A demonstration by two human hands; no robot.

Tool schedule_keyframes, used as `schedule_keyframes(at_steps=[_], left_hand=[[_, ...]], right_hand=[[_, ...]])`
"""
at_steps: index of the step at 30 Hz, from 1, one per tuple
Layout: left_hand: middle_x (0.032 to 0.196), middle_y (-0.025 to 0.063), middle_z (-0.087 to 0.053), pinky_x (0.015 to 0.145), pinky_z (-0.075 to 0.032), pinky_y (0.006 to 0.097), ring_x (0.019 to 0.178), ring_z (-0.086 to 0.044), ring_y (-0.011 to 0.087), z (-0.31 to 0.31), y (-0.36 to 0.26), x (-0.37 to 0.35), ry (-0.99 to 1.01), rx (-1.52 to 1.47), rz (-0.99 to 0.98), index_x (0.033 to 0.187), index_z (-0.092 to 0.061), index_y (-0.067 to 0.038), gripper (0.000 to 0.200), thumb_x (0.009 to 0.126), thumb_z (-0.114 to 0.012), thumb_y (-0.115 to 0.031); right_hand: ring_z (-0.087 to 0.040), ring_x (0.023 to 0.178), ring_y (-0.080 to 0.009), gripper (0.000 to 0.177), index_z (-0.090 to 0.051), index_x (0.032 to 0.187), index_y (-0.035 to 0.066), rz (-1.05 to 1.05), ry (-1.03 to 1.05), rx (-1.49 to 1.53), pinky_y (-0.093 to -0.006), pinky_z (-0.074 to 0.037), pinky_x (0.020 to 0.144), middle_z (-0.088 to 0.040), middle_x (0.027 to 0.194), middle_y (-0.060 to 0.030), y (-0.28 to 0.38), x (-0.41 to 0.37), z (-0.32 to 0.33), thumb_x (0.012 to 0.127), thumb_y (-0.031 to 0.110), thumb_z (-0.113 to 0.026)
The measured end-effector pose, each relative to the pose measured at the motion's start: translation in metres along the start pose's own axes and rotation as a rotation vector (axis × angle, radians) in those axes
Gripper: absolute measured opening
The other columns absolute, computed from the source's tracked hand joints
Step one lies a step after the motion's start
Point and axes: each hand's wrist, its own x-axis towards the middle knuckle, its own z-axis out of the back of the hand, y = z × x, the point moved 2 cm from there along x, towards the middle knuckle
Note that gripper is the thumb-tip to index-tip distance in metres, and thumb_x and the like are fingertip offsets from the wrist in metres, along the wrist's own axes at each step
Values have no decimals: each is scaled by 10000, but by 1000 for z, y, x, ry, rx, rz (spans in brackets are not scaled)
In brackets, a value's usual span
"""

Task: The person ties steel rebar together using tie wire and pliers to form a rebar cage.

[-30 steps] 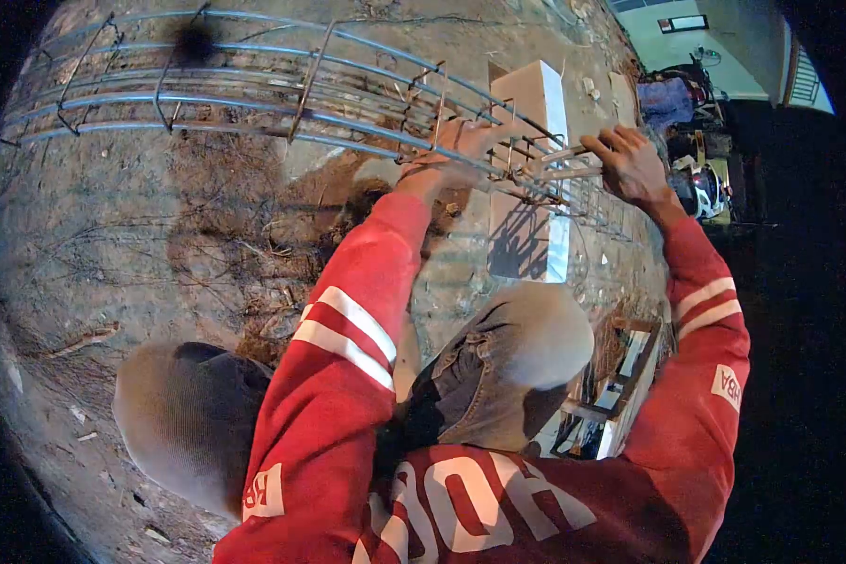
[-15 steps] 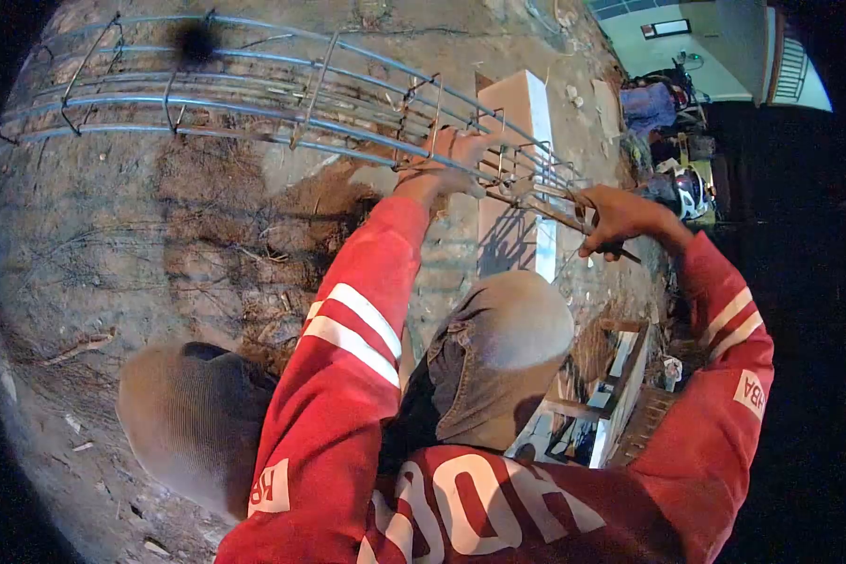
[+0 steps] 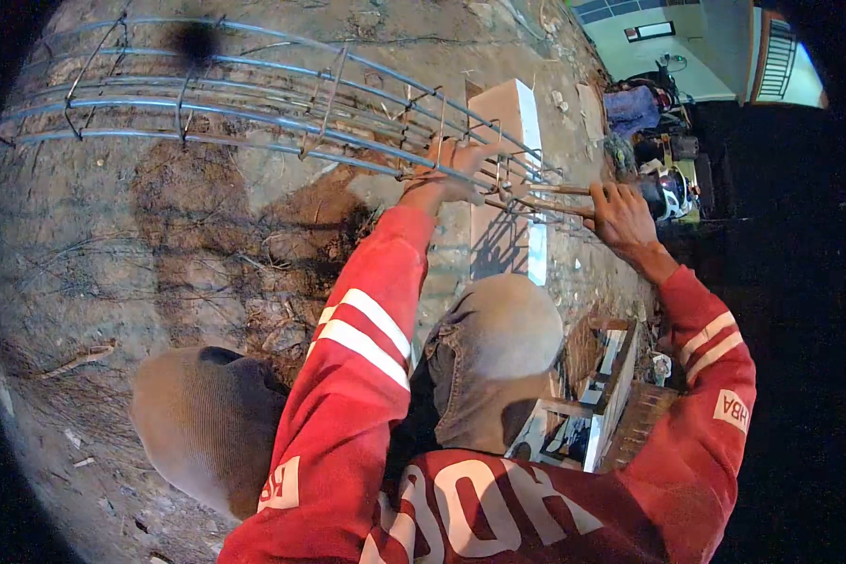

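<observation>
A long rebar cage [image 3: 244, 115] of thin steel bars with rectangular ties stretches from the upper left to the middle of the head view. My left hand [image 3: 449, 175] is closed around its bars near the right end. My right hand [image 3: 622, 222] is closed on the long handles of metal pincers [image 3: 547, 204]. The pincers' jaws meet the cage just right of my left hand. Whether they bite on a wire is too small to make out.
A pale block [image 3: 522, 113] stands under the cage's right end. My knee [image 3: 498, 324] is close below. A wooden frame [image 3: 620, 376] lies to the lower right. A helmet [image 3: 675, 193] and piled items sit beyond my right hand, on bare ground [image 3: 197, 310].
My right hand has turned over, its fingers now on top of the handles, and the handles have swung. My left hand keeps its hold on the cage. The whole view has shifted slightly.
</observation>
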Motion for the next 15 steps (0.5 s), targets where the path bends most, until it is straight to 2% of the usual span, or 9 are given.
schedule_keyframes(at_steps=[1, 2, 4, 5, 10, 12, 13, 14, 15], left_hand=[[1182, 157, -633, 950, -474, 434, 1104, -594, 348, 12, -11, -8, -14, 1, 37, 1338, -529, -234, 800, 600, -786, -64], [1193, 165, -628, 964, -466, 429, 1118, -586, 344, 17, -16, -12, -27, 0, 72, 1342, -527, -229, 793, 609, -777, -55], [1216, 170, -616, 974, -458, 433, 1143, -569, 347, 8, -8, -10, -21, -39, 48, 1347, -522, -227, 774, 631, -764, -58], [1240, 175, -605, 983, -451, 436, 1168, -553, 351, 4, -3, -6, -28, -70, 34, 1352, -516, -225, 755, 654, -751, -62], [1266, 158, -596, 978, -446, 449, 1161, -559, 367, -18, 18, 13, -36, 102, 12, 1337, -532, -228, 556, 806, -606, -83], [1216, 148, -627, 970, -441, 466, 1123, -583, 369, -51, 51, 31, -28, -17, 168, 1325, -541, -237, 490, 849, -562, -124], [1172, 142, -651, 955, -440, 483, 1098, -597, 364, -15, 14, 15, 32, 50, 147, 1327, -533, -255, 483, 854, -565, -160], [1172, 142, -651, 955, -440, 483, 1098, -597, 364, -17, 10, 5, 39, 40, 149, 1327, -533, -255, 483, 854, -565, -160], [1190, 141, -642, 948, -443, 484, 1101, -592, 369, -16, 8, 0, -3, 44, 82, 1335, -524, -259, 501, 845, -577, -164]], right_hand=[[-626, 885, -339, 468, -555, 1099, 64, -13, 39, 35, -430, -505, 792, -618, 957, -168, -6, 3, -9, 781, 368, -715], [-626, 885, -339, 468, -555, 1099, 64, -21, 47, 34, -430, -505, 792, -618, 957, -168, -7, 10, 1, 781, 368, -715], [-646, 725, -364, 386, -565, 917, 59, 20, 168, 61, -457, -516, 651, -640, 790, -163, -6, 24, 17, 819, 415, -679], [-670, 737, -385, 520, -599, 959, 21, 22, 280, 48, -467, -532, 625, -660, 797, -196, -9, 30, 15, 831, 524, -628], [-659, 764, -407, 605, -608, 893, -17, 6, 443, 164, -492, -522, 653, -651, 805, -213, -13, 26, 8, 839, 586, -602], [-658, 742, -383, 695, -596, 857, -47, 69, 464, 289, -494, -506, 642, -647, 801, -207, -9, 10, -7, 817, 647, -597], [-628, 600, -277, 677, -592, 774, -21, 81, 587, 469, -437, -480, 549, -615, 678, -121, -5, 8, -11, 815, 654, -612], [-628, 600, -277, 677, -592, 774, -21, 79, 599, 471, -437, -480, 549, -615, 678, -121, -4, 10, -4, 815, 654, -612], [-580, 543, -216, 628, -580, 729, 15, 25, 937, 764, -396, -453, 505, -571, 623, -73, 0, 12, 8, 832, 634, -610]])
